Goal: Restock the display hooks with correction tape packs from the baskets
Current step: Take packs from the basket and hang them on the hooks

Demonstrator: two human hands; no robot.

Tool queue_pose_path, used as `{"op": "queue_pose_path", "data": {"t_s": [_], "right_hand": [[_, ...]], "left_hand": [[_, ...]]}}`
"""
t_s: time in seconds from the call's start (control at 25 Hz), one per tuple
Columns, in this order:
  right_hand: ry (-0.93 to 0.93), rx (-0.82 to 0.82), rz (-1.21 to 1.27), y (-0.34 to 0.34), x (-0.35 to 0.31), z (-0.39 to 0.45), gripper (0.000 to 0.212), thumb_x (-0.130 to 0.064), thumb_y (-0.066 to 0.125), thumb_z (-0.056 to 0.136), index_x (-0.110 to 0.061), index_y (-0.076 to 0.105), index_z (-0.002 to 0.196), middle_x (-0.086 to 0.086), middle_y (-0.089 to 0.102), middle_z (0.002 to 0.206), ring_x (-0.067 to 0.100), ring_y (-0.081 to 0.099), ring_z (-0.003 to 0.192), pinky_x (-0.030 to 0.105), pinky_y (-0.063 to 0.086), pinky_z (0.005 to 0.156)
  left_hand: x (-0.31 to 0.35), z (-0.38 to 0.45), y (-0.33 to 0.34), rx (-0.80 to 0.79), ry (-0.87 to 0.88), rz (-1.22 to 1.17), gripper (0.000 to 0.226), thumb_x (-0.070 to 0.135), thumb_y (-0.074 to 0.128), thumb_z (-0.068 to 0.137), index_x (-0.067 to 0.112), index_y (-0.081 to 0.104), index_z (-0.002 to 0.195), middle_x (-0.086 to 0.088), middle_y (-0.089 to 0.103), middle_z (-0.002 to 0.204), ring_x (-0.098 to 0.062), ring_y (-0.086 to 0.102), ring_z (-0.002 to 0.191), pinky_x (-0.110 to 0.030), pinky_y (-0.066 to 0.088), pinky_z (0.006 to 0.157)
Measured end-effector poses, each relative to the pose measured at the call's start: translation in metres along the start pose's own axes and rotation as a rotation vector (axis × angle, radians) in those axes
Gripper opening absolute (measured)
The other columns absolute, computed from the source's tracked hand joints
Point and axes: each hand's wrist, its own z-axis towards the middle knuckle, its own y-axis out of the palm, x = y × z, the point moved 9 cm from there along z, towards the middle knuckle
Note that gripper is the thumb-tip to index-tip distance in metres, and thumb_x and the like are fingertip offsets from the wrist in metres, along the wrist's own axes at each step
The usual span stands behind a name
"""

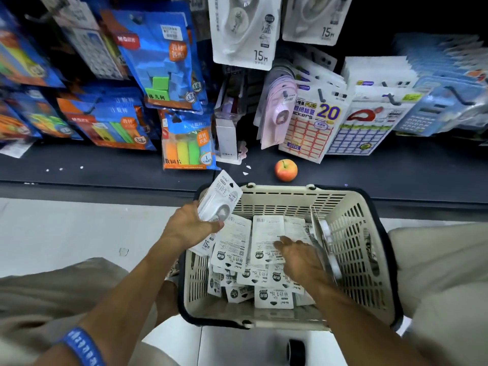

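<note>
A white carded correction tape pack point(220, 200) with a clear plastic blister over a round dispenser sits in the left hand point(194, 224), tilted up over the near-left corner of the cream slotted plastic shopping basket point(351, 233). The left hand's fingers curl round the lower end of this pack, and more flat white cards appear to be stacked under it in the same grip, one marked 15m showing below the palm. The left forearm reaches forward from the lower left, wrist slightly bent, with a blue printed wristband point(81, 347) near the elbow end.

The right hand point(301, 256) reaches down into the basket, palm down, fingers loosely spread and resting on the loose heap of white correction tape packs point(253, 260), most lying back-side up with printed text and black round labels. It pinches nothing that can be seen. A few packs stand on edge against the right wall, their round blisters facing inward.

The basket has a dark rim and stands on pale floor tiles against a dark shelf ledge point(105, 165), where a red-yellow apple point(286, 170) lies. Above hang two large white 15m tape packs point(243, 30), with blue bagged foam shapes point(158, 56) to the left and white sticker label sheets point(311, 125) to the right.
</note>
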Motion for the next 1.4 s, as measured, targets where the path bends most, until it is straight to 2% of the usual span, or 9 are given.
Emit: {"op": "queue_pose_path", "data": {"t_s": [0.32,0.52,0.64,0.8,0.88,1.04,1.12,1.24,1.4], "right_hand": [[0.041,0.295,0.706,-0.124,0.046,0.033,0.027,-0.025,0.068,0.095,-0.004,0.071,0.079,0.013,0.072,0.076,0.031,0.064,0.071,0.04,0.052,0.072],[-0.06,-0.039,1.373,-0.148,0.024,0.037,0.02,-0.006,0.072,0.09,0.008,0.072,0.105,0.017,0.075,0.083,0.012,0.07,0.057,0.02,0.054,0.051],[-0.027,-0.075,1.45,-0.135,-0.015,0.029,0.026,-0.005,0.071,0.091,0.016,0.065,0.105,0.023,0.073,0.078,0.014,0.067,0.05,0.019,0.052,0.046],[-0.01,0.06,1.613,-0.116,-0.055,0.032,0.02,-0.013,0.066,0.097,0.006,0.065,0.09,0.004,0.062,0.052,0.011,0.058,0.04,0.021,0.046,0.042],[0.086,0.023,1.489,-0.092,-0.048,0.03,0.018,-0.021,0.068,0.096,-0.006,0.064,0.105,0.009,0.07,0.08,0.015,0.065,0.061,0.025,0.05,0.055],[0.253,-0.348,0.165,0.012,-0.002,-0.007,0.094,-0.016,0.069,0.09,-0.021,0.007,0.16,0.015,0.024,0.162,0.04,0.044,0.134,0.052,0.044,0.103],[0.294,-0.403,-0.006,0.031,0.006,-0.023,0.094,-0.015,0.062,0.094,-0.021,-0.004,0.161,0.018,0.015,0.166,0.042,0.047,0.132,0.051,0.05,0.099],[0.229,-0.233,-0.048,-0.018,-0.001,-0.002,0.051,-0.013,0.053,0.099,-0.012,0.043,0.148,0.009,0.064,0.131,0.024,0.066,0.11,0.035,0.057,0.082],[0.231,-0.071,0.08,-0.132,0.001,0.022,0.031,-0.005,0.057,0.09,-0.015,0.07,0.116,0.003,0.071,0.118,0.025,0.067,0.111,0.035,0.051,0.089]], "left_hand": [[-0.009,-0.001,-0.011,0.088,-0.062,0.043,0.048,0.06,0.067,0.085,0.017,0.058,0.105,-0.006,0.069,0.095,-0.029,0.066,0.087,-0.034,0.051,0.073],[-0.007,-0.007,-0.001,-0.103,-0.045,-0.45,0.043,0.045,0.082,0.076,0.028,0.067,0.113,0.0,0.076,0.111,-0.017,0.07,0.1,-0.035,0.052,0.087],[0.005,-0.021,0.018,-0.353,-0.105,-0.736,0.083,0.079,0.071,0.063,0.032,0.065,0.131,0.0,0.069,0.132,-0.023,0.063,0.123,-0.048,0.042,0.112],[0.015,-0.025,0.007,-0.324,-0.021,-0.597,0.06,0.056,0.087,0.062,0.028,0.074,0.113,0.005,0.08,0.105,-0.016,0.077,0.095,-0.031,0.058,0.082],[0.011,-0.021,0.002,-0.243,-0.027,-0.54,0.043,0.034,0.091,0.07,0.028,0.073,0.109,0.01,0.08,0.096,-0.01,0.077,0.085,-0.027,0.056,0.074],[0.002,-0.015,0.002,-0.169,-0.07,-0.535,0.045,0.023,0.091,0.072,0.022,0.07,0.113,0.007,0.08,0.094,-0.009,0.077,0.078,-0.024,0.056,0.067],[-0.002,-0.012,0.003,-0.143,-0.085,-0.517,0.051,0.022,0.092,0.07,0.018,0.068,0.116,0.003,0.08,0.098,-0.015,0.077,0.085,-0.032,0.059,0.078],[-0.004,-0.008,0.002,-0.078,-0.081,-0.365,0.052,0.027,0.092,0.069,0.015,0.064,0.111,0.002,0.077,0.102,-0.022,0.072,0.096,-0.043,0.056,0.094],[0.002,-0.006,-0.005,0.02,-0.032,-0.208,0.057,0.036,0.09,0.07,0.016,0.058,0.112,0.003,0.072,0.104,-0.021,0.066,0.097,-0.038,0.053,0.089]]}}
